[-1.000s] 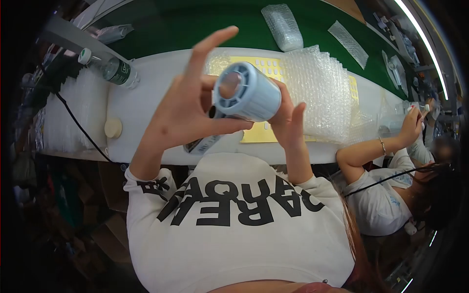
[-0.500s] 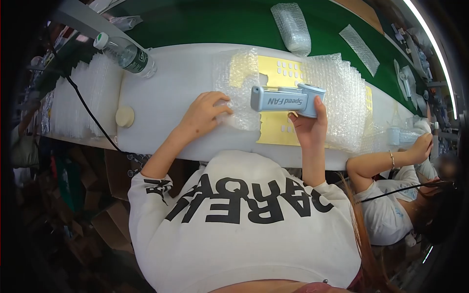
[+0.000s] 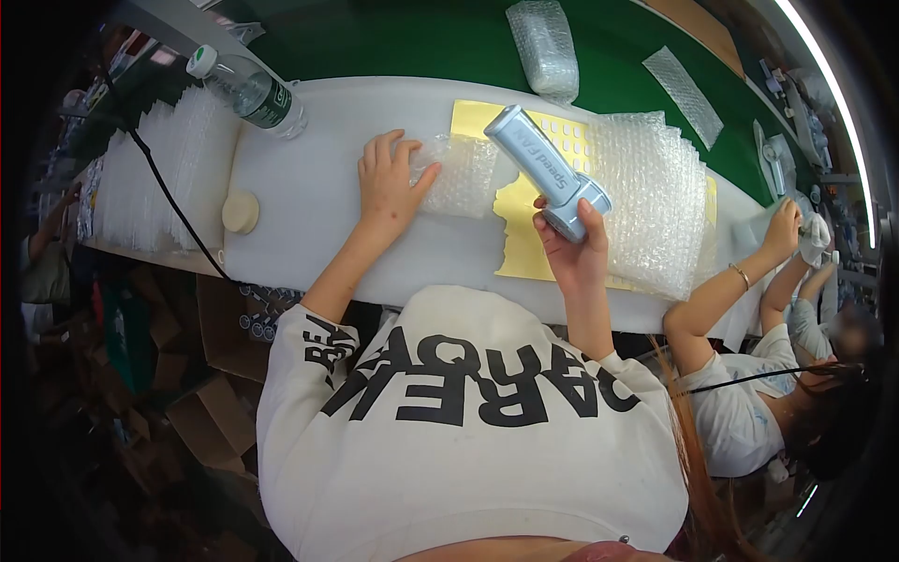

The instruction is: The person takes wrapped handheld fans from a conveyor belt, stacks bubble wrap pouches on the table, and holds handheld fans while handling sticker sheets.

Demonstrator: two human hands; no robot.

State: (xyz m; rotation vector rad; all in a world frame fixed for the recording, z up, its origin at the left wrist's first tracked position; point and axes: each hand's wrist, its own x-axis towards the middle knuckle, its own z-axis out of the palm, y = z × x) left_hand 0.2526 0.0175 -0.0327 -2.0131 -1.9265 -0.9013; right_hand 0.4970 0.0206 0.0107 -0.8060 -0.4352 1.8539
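Observation:
My right hand (image 3: 573, 232) grips a light blue handheld fan (image 3: 536, 159) marked "Speed FAN" by its round end, the body slanting up to the left. The fan is above a yellow sticker sheet (image 3: 524, 253) with a torn left edge. My left hand (image 3: 389, 187) has its fingers spread, with thumb and fingertips at the left edge of a clear bubble-wrap bag (image 3: 459, 183). Whether it pinches the film is hard to see. The bag overlaps the yellow sheet's left part.
A stack of bubble-wrap bags (image 3: 651, 206) lies to the right, more bags (image 3: 164, 183) at the left. A water bottle (image 3: 248, 92) and a cream tape roll (image 3: 241, 214) are nearby. A wrapped item (image 3: 545, 51) sits on the green surface. A co-worker's arm (image 3: 735, 276) is at right.
The fan has swung from level to steeply slanted, its free end raised. My left hand has moved up along the bag's edge, and the bag has shifted, showing more yellow sheet.

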